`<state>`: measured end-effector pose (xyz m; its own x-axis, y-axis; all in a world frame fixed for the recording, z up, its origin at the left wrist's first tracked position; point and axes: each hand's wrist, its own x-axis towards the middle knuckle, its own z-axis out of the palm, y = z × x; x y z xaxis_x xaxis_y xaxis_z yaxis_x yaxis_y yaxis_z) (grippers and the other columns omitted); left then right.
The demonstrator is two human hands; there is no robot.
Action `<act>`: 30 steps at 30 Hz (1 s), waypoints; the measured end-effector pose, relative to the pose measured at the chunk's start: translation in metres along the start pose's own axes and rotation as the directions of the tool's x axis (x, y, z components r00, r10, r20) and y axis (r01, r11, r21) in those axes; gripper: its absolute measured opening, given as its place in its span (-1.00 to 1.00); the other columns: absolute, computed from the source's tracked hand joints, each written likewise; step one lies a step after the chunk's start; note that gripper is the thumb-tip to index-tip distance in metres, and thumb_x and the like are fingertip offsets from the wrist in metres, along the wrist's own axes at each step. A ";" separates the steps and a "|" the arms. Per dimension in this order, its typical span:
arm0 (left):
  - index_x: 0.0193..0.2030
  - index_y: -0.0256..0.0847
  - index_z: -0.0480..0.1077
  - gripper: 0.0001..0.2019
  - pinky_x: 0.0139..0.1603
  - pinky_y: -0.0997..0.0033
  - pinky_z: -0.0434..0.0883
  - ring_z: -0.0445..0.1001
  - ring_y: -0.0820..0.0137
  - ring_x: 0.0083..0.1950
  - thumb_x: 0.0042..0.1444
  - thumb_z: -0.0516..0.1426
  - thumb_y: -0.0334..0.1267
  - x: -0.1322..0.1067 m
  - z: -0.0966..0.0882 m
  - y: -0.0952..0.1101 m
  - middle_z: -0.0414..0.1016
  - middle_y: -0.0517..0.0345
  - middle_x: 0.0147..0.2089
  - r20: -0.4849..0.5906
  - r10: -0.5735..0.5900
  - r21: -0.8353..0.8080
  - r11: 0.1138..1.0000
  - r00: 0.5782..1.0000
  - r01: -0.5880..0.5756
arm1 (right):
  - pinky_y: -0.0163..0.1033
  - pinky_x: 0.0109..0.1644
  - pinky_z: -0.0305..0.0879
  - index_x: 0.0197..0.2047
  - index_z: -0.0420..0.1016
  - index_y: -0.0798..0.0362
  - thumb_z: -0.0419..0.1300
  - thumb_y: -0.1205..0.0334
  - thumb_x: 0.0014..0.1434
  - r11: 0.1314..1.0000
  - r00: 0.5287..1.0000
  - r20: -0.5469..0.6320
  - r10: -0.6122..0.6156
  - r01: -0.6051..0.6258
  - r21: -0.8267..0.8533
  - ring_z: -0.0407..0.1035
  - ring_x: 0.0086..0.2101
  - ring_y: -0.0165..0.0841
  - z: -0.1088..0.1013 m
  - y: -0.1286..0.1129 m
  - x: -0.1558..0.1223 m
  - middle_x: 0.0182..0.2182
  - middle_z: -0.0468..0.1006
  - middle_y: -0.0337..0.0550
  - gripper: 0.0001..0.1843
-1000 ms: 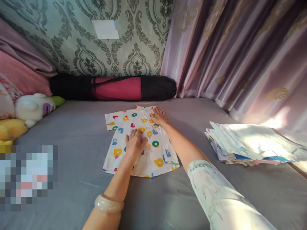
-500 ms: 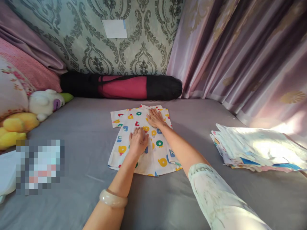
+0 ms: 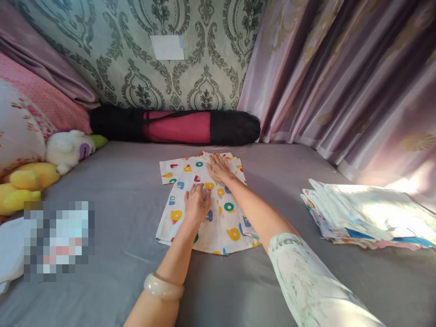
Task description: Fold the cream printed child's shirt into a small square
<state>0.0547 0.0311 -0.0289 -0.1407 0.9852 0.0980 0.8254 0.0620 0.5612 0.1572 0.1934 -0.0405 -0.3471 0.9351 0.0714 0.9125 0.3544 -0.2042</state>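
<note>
Resting left hand (image 3: pixel 197 203) and right hand (image 3: pixel 219 170) on a shirt (image 3: pixel 218 223), fingers unclenched.
White, short-sleeved, spread flat, printed in yellow, red, blue and green.

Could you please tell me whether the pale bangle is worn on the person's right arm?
No, the pale bangle circles the left forearm, whose hand rests on the printed shirt.

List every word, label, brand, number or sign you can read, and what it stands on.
Words, brands, numbers: none readable.
Shirt: green shapes like "O" and red ones like "L"; finer print details are unreadable.
White rectangle, upper middle: no legible text.
White plush toy: dark marks on its purple patch, too small to read.
Pixelated area at left: masked, unreadable.
</note>
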 end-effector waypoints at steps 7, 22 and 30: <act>0.13 -0.18 0.29 -0.66 0.27 0.04 0.21 0.39 0.16 0.18 0.24 -0.01 -0.23 0.004 -0.003 -0.006 0.44 -0.10 0.13 -0.034 -0.012 -0.006 1.000 0.999 0.012 | 0.06 0.43 -0.36 0.44 -0.01 0.16 -0.33 -0.02 0.39 0.999 0.998 0.054 -0.032 0.030 0.043 -0.25 0.39 -0.21 0.005 -0.006 0.002 0.43 -0.06 -0.07 -0.31; 0.13 -0.20 0.32 -0.66 0.24 0.08 0.26 0.41 0.18 0.17 0.23 0.00 -0.23 0.005 -0.002 -0.009 0.46 -0.10 0.12 -0.055 -0.008 -0.027 1.000 0.998 0.006 | 0.05 0.41 -0.35 0.42 -0.01 0.27 -0.31 0.00 0.39 0.965 0.965 -0.021 0.261 -0.260 0.018 -0.21 0.38 -0.13 -0.012 0.041 -0.008 0.42 -0.05 0.10 -0.29; 0.15 -0.23 0.31 -0.65 0.17 0.18 0.31 0.45 0.21 0.12 0.26 0.00 -0.22 0.005 -0.004 -0.008 0.49 -0.10 0.10 -0.053 -0.061 -0.034 0.998 0.997 0.059 | 0.04 0.41 -0.32 0.43 0.02 0.16 -0.38 0.03 0.39 0.960 0.966 -0.014 0.260 -0.256 0.115 -0.21 0.39 -0.19 -0.017 0.044 -0.011 0.42 -0.04 0.02 -0.32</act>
<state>0.0449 0.0353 -0.0295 -0.2196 0.9697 0.1074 0.7965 0.1146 0.5936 0.2047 0.1985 -0.0334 -0.0952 0.9950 0.0298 0.9399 0.0997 -0.3266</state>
